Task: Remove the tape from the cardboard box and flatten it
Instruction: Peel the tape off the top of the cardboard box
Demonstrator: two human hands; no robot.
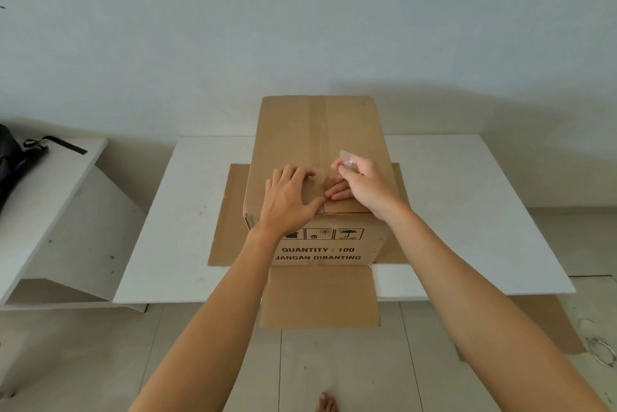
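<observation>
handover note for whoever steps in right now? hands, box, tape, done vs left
Left hand: flat on the top of the cardboard box, near edge, bracing it.
Right hand: pinching the lifted near end of the clear tape, raised just off the top.
Box: upright on the white table, bottom flaps splayed out on the table, one hanging over the front edge. Top flaps closed.
Done: tape end started at the near edge.
Left: the tape strip along the top seam looks stuck down to the far edge. Peel it off, open the top, flatten the box.
</observation>
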